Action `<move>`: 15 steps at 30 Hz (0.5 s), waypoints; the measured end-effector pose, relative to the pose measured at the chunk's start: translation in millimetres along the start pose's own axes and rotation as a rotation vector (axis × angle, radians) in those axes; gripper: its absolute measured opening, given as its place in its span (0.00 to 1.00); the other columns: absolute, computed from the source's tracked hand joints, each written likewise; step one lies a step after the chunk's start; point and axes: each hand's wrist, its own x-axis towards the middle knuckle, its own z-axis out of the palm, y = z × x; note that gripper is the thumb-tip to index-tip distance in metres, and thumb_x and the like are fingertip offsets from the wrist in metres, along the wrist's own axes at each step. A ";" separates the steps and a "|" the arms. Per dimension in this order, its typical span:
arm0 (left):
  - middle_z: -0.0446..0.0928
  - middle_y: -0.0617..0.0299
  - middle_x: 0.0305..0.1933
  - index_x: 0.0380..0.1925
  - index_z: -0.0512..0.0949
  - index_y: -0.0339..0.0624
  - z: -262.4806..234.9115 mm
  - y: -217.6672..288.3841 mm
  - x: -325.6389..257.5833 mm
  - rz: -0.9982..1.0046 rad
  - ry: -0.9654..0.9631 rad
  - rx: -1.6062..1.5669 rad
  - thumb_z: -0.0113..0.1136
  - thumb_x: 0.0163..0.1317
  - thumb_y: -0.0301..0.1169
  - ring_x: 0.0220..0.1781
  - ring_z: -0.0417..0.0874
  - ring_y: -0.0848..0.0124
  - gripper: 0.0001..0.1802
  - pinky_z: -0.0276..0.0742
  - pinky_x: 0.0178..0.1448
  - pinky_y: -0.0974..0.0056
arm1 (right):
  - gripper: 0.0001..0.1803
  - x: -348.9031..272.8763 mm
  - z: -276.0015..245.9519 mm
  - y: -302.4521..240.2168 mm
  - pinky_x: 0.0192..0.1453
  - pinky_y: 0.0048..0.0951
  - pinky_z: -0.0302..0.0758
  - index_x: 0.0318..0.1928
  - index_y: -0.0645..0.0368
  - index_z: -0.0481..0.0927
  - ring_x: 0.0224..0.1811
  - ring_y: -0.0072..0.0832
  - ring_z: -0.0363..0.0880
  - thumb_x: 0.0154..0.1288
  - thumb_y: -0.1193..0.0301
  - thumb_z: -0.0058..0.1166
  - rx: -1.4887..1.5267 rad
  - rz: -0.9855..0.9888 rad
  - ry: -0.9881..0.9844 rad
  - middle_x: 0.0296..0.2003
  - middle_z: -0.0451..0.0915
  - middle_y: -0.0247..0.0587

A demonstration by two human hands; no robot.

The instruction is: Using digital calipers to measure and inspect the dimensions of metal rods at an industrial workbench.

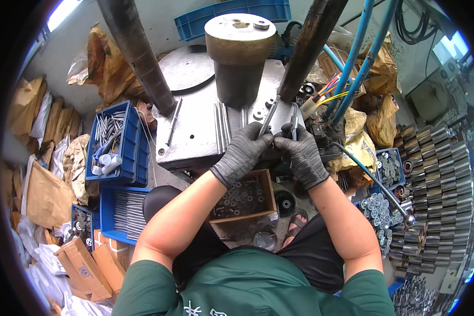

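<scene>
Both my hands wear dark grey knit gloves and meet at the front edge of a metal machine plate (195, 138). My left hand (242, 154) is closed around a slim metal rod (269, 117), which tilts up and to the right. In my right hand (303, 158) is a narrow, pointed metal piece (294, 124); its kind is hard to make out. The fingertips of the two hands nearly touch. Several similar rods (222, 126) lie side by side on the plate, left of my hands. A single thinner rod (174, 122) lies farther left. Small metal rings (259, 114) sit behind my left hand.
A thick ram (240, 68) stands between two dark columns (137, 55). Below my hands is a cardboard box (242, 221) of small rings. Blue bins (122, 210) of rods stand at left. Blue hoses (347, 100), a lever with a ball end (410, 220) and stacked metal tubes (432, 195) are at right.
</scene>
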 end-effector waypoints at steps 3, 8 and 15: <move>0.70 0.72 0.21 0.41 0.76 0.45 3.7 0.9 -2.0 -0.068 -0.028 -0.032 0.60 0.74 0.37 0.18 0.68 0.82 0.09 0.64 0.21 0.74 | 0.18 -2.0 -0.9 0.7 0.42 0.25 0.78 0.51 0.62 0.76 0.38 0.21 0.80 0.62 0.75 0.66 0.076 -0.021 -0.006 0.38 0.82 0.34; 0.71 0.71 0.21 0.40 0.75 0.45 9.0 -2.5 -6.8 -0.048 0.019 -0.047 0.58 0.76 0.35 0.19 0.70 0.81 0.07 0.65 0.22 0.73 | 0.18 -4.2 -3.1 -2.1 0.45 0.27 0.79 0.50 0.63 0.76 0.40 0.22 0.81 0.62 0.75 0.67 0.125 -0.019 -0.030 0.38 0.82 0.35; 0.75 0.63 0.24 0.41 0.75 0.40 2.4 -21.3 -0.5 0.305 0.091 0.360 0.61 0.74 0.33 0.22 0.76 0.73 0.09 0.73 0.26 0.66 | 0.16 -0.6 -5.5 -3.6 0.46 0.26 0.79 0.45 0.64 0.79 0.39 0.21 0.79 0.61 0.72 0.70 -0.158 -0.057 -0.009 0.35 0.81 0.35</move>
